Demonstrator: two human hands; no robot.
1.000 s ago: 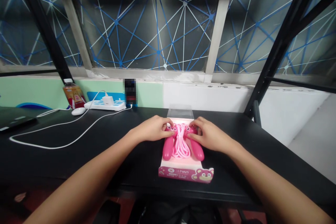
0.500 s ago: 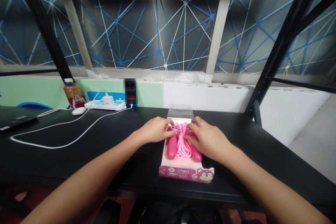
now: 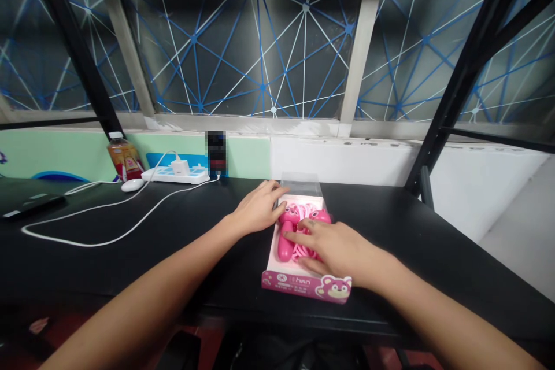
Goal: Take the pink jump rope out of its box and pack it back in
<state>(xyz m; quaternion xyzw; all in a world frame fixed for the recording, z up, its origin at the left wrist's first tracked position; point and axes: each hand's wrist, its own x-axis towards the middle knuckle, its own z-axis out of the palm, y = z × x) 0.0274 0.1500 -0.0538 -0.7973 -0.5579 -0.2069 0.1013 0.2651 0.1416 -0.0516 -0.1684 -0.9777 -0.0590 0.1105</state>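
A pink jump rope (image 3: 303,252) lies coiled in a shallow pink-and-white box (image 3: 299,287), whose front flap bears a printed bear face. Its left handle (image 3: 285,241), topped with a bear head, shows plainly; the right handle's bear head (image 3: 319,216) sticks out above my knuckles, the rest being hidden. My right hand (image 3: 329,245) rests palm down over the coil and right handle, fingers spread. At the box's upper left side is my left hand (image 3: 261,206), thumb and fingers apart, the thumb close to the left bear head. A clear plastic flap (image 3: 300,184) rises behind the box.
On the black desk (image 3: 208,260), a white cable (image 3: 87,244) loops at the left. Along the wall stand a drink bottle (image 3: 125,157), a white power strip (image 3: 195,174) with a charger, and a blurred dark device (image 3: 217,153). A white mouse (image 3: 132,185) lies near the bottle.
My right hand has moved left and toward me, flattening over the coil. My left hand has come off the left handle to the box's side, uncovering the bear head.
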